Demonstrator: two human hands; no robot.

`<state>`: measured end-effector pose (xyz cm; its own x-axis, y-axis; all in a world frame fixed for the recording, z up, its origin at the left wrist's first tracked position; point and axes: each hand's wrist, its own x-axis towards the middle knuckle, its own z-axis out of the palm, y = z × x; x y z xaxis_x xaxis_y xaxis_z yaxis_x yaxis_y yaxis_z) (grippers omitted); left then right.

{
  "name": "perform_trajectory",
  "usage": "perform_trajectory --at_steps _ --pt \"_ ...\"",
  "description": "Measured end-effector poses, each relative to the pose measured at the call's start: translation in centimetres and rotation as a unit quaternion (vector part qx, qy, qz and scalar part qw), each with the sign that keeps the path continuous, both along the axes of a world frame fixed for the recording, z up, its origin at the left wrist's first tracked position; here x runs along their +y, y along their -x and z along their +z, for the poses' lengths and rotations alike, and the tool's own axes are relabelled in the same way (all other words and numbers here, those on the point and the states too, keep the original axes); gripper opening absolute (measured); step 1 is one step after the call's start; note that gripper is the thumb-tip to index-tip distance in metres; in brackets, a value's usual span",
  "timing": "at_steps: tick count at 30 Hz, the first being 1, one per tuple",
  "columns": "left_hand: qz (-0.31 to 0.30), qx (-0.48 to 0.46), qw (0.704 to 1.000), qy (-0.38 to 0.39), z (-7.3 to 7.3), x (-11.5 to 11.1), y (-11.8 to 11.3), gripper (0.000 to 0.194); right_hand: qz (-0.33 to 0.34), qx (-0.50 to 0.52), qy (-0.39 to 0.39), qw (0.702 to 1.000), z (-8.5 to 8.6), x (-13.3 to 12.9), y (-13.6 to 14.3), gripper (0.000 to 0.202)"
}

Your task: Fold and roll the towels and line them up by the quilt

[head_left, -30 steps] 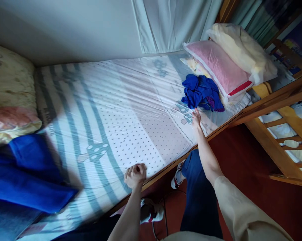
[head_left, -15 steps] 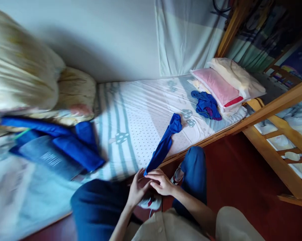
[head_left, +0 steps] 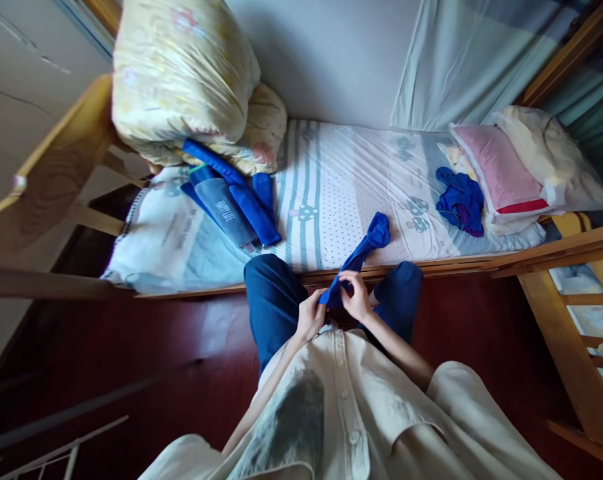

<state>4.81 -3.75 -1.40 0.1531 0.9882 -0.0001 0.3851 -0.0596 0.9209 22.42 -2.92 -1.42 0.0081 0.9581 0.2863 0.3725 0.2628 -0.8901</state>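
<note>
A long strip of blue fabric runs from the bed's front edge down to my lap, its bunched far end lying on the mattress. My left hand pinches the near end of the strip. A little up the strip, my right hand has thumb and fingers closed on its edge. Rolled blue cloths and a grey-blue cloth with white lettering lie to the left on the bed. A crumpled blue garment rests at the right.
The bed stretches across in front of me. A folded yellowish quilt is piled at its left end. At the right lie a pink pillow and a cream one. A wooden ladder stands at the right.
The view has swung left and down. Both hands have moved closer to my body, pulling the near end of the blue strip over my lap; my left hand now grips it.
</note>
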Motion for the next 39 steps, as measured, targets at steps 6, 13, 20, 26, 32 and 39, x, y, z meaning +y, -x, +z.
perform_trajectory --at_steps 6,13,20,26,32,39 --pt "-0.15 0.026 0.964 -0.216 6.5 -1.2 0.5 0.034 0.136 -0.128 0.022 0.982 1.8 6.0 -4.8 0.033" --pt "0.014 0.063 0.924 -0.377 12.1 -0.5 7.6 0.037 -0.003 -0.15 0.031 0.988 2.1 5.3 -9.8 0.036" --pt "0.213 0.127 0.843 -0.477 16.5 2.9 13.6 0.038 -0.053 -0.203 0.048 0.977 5.4 2.5 -15.7 0.034" --pt "0.303 0.125 0.828 -0.455 19.3 3.9 16.7 0.049 -0.064 -0.181 0.086 0.978 9.4 -1.5 -18.4 0.013" --pt "0.371 0.095 0.838 -0.388 19.9 4.7 17.4 0.05 -0.056 -0.188 0.124 0.973 13.4 -4.3 -18.3 0.039" --pt "0.408 0.039 0.831 -0.375 18.4 6.3 19.0 0.063 -0.012 -0.122 0.246 0.962 16.1 -5.0 -20.9 0.06"
